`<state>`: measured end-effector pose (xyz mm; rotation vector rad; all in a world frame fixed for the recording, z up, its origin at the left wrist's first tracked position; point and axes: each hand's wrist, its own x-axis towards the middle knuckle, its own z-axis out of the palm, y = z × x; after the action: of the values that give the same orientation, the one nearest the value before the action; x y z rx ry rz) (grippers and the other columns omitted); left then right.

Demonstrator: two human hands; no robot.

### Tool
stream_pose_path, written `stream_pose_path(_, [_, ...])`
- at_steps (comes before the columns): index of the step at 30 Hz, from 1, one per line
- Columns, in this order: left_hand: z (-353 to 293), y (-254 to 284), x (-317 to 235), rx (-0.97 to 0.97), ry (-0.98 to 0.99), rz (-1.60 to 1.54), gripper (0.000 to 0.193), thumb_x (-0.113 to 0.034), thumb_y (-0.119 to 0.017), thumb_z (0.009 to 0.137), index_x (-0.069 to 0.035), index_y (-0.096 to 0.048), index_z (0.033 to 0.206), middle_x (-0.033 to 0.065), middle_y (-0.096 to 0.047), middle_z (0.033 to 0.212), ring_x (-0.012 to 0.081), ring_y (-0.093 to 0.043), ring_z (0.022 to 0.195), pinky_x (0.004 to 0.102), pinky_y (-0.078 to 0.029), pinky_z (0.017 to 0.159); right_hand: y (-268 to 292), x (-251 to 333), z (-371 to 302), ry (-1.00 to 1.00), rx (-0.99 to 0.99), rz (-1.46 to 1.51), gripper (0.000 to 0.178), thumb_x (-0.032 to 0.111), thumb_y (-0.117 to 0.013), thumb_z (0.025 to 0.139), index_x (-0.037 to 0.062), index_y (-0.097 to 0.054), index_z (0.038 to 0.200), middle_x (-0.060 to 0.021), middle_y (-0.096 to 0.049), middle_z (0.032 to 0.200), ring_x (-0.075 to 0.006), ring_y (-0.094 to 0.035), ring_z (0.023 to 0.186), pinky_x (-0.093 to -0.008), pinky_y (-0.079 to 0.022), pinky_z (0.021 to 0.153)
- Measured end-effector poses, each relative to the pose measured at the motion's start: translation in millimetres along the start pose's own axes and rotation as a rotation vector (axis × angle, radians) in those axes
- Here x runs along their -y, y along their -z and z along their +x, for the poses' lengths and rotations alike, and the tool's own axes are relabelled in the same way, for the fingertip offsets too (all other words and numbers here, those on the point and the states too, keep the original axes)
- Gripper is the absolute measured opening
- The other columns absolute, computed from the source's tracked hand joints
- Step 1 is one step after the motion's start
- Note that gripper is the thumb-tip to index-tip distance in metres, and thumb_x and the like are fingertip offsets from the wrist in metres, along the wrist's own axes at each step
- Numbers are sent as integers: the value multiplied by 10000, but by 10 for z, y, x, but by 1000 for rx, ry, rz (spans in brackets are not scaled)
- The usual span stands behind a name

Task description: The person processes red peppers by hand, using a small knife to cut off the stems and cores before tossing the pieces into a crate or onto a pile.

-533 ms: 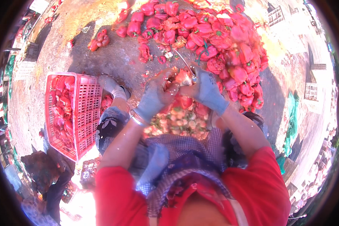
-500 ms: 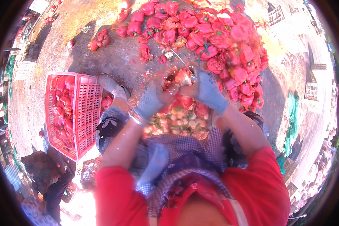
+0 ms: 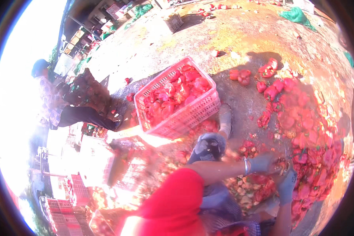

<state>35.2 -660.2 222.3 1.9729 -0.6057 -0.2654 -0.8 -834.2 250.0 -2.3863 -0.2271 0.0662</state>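
Note:
At the lower right, my left hand (image 3: 260,163) and my right hand (image 3: 288,186), both in pale blue-grey gloves, meet with their fingers bent. Between them is a red bell pepper (image 3: 280,167), small and blurred, on the left hand's side. A thin metal tool (image 3: 286,152) sticks up from the right hand; its grip is hidden. Below the hands lie pale pepper cores and red scraps (image 3: 244,192). Right beside them spreads a large pile of red bell peppers (image 3: 312,153).
A pink plastic crate (image 3: 192,116) full of red peppers stands left of my leg. Several loose peppers (image 3: 240,76) lie beyond it. Farther left another person (image 3: 51,94) stands near a dark heaped load (image 3: 88,90). Stacked crates (image 3: 61,208) are at the lower left.
The view has swung left, so my hands and the pile now appear at the right and the crate in the middle. Both hands are still together. The other person has come into view.

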Motion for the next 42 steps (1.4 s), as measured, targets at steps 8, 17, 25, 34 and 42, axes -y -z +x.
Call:
stream_pose_path(8, [-42, -7, 5, -60, 3, -24, 487, -268, -682, 749, -82, -554, 1181, 206, -616, 1006, 391, -601, 938, 452, -481, 814, -293, -699, -133, 158, -56, -133, 715, 235, -756, 699, -37, -464, 1292, -212, -561, 1164, -363, -534, 1064, -418, -433, 897])
stream_pose_path(17, [93, -345, 371, -38, 21, -89, 574, -209, -681, 705, -50, -528, 1235, 222, -626, 1043, 376, -610, 975, 424, -488, 824, -338, -1121, -28, 71, 128, 313, 532, 116, -570, 887, -21, -386, 1367, -160, -469, 1288, -270, -472, 1191, -374, -408, 990])
stream_pose_path(25, [-3, -262, 421, -118, -7, -10, 676, -285, -729, 674, -55, -508, 1270, 225, -618, 1105, 369, -612, 992, 414, -489, 859, -478, -1349, -41, -275, 139, 919, 578, 103, -497, 925, 12, -275, 1452, -136, -402, 1373, -239, -426, 1237, -355, -435, 971])
stream_pose_path(34, [33, 319, -3, -158, 64, -115, 400, -156, -636, 821, -50, -526, 1191, 194, -611, 1082, 368, -618, 962, 420, -489, 858, -172, -96, 160, -298, 124, 882, 670, 54, -672, 822, 18, -308, 1384, -130, -433, 1307, -189, -563, 1046, -322, -532, 813])
stream_pose_path(42, [197, 450, 66, -64, 33, -351, 224, -109, -613, 897, -27, -538, 1091, 34, -571, 1004, 96, -537, 939, 263, -446, 853, 51, -216, 241, -156, -26, 365, 766, 280, -871, 621, -68, -512, 1201, -150, -629, 1051, -236, -599, 1001, -375, -480, 864])
